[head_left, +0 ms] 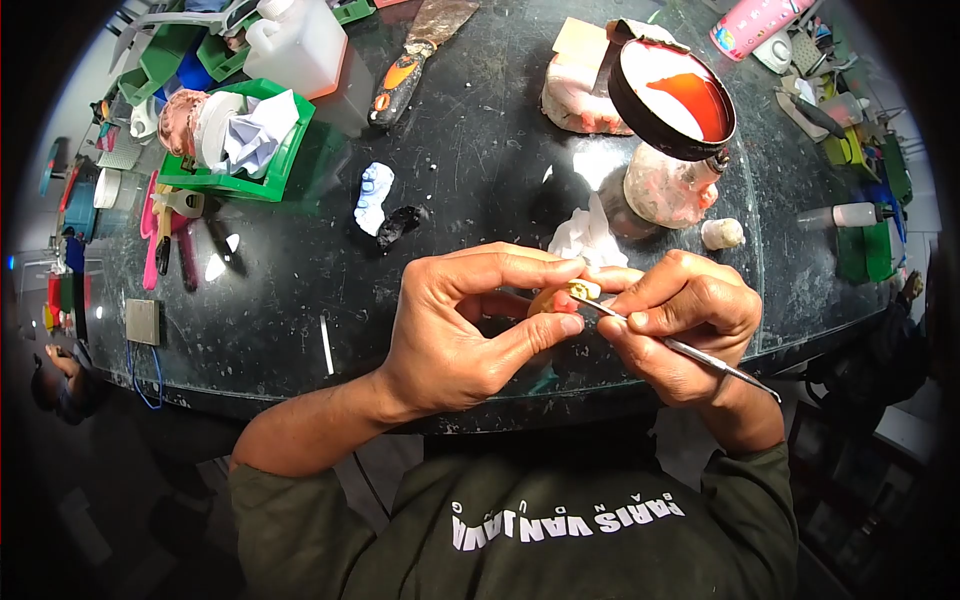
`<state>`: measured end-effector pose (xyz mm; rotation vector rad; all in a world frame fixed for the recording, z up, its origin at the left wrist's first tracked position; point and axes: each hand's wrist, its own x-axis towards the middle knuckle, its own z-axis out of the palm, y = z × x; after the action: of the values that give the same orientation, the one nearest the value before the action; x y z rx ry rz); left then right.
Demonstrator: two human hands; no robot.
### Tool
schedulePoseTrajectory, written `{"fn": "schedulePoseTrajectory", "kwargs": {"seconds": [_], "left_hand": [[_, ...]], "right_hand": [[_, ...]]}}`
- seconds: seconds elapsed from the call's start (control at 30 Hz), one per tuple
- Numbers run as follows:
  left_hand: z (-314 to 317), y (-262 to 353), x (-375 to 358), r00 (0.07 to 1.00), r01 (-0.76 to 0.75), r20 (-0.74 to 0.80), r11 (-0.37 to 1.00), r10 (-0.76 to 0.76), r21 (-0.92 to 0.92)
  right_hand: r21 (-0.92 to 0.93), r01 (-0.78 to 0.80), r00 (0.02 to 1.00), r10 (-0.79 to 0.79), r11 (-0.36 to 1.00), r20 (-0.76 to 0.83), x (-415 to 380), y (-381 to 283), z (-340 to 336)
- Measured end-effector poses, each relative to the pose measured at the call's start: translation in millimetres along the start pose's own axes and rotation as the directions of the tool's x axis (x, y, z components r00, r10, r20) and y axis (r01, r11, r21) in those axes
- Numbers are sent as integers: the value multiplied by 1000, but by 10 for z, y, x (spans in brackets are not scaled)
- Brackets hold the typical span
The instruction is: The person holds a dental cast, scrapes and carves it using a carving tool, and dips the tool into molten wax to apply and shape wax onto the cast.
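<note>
Narrowly, left fingers (pixel 540 333) pinch a model (pixel 563 301), right fingers (pixel 657 286) a tool (pixel 702 358).

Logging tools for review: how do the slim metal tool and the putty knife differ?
The slim metal tool is in the right hand; the putty knife lies on the table. The slim metal tool is silvery; the putty knife has a wide, stained blade and a black-and-orange handle. Both are hand tools.

The black bench (pixel 480 170) carries a green bin (pixel 228 183) toward its left edge, a scraper (pixel 401 76) toward the far edge, a white strip (pixel 326 345) nearer the front.
</note>
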<state>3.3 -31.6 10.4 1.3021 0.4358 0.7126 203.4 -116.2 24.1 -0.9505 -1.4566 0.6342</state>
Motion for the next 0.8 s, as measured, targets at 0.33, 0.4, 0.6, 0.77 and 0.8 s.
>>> {"fn": "schedulePoseTrajectory", "kwargs": {"seconds": [0.33, 0.4, 0.6, 0.77, 0.8], "left_hand": [[-19, 15, -3, 999, -2, 37, 1000, 1, 16], [-15, 19, -2, 999, 7, 33, 1000, -7, 4], [-2, 35, -10, 998, 55, 19, 998, -54, -36], [-4, 32, -15, 999, 36, 24, 999, -35, -34], [-5, 32, -14, 999, 38, 22, 999, -37, -26]], "right_hand": [[-33, -6, 1000, 7, 999, 11, -6, 7, -4], [6, 1, 1000, -1, 1000, 17, -1, 15, -18], [1, 12, 1000, -12, 1000, 20, 5, 0, -12], [-2, 19, 1000, -19, 1000, 15, 11, -16, 1], [2, 21, 999, -21, 1000, 28, 10, -11, -7]]}}
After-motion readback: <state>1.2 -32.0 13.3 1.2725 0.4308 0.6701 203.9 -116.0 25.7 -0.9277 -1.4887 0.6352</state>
